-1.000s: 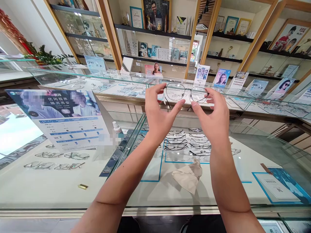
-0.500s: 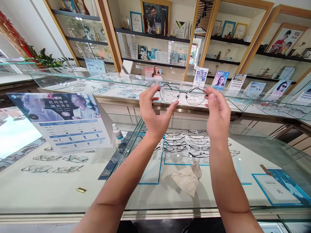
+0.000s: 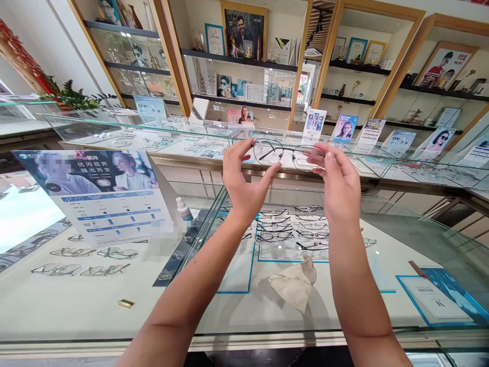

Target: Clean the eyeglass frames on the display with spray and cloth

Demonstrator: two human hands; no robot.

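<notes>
A pair of thin dark-rimmed eyeglasses (image 3: 288,148) is held up level above the glass counter, lenses side by side. My left hand (image 3: 245,186) grips its left end with the fingers, the thumb stretched below the left lens. A dark temple arm shows slantwise through that lens. At the other end, my right hand (image 3: 341,186) pinches the frame, and its fingertips show through the right lens. Below the hands, a crumpled beige cloth (image 3: 293,284) lies on the counter. Rows of spectacle frames (image 3: 275,225) sit beyond it, partly covered by my forearms.
A printed sign (image 3: 110,196) stands on the left, with a small white bottle (image 3: 184,209) beside it. A gold-coloured piece (image 3: 126,303) lies near the front edge. Another glass showcase (image 3: 183,142) runs across behind, before wooden shelves. A blue-bordered leaflet (image 3: 435,300) is at right.
My right fingers have moved inward behind the right lens. The temple arm behind the left lens now slants lower across it. Both hands stay at nearly the same height.
</notes>
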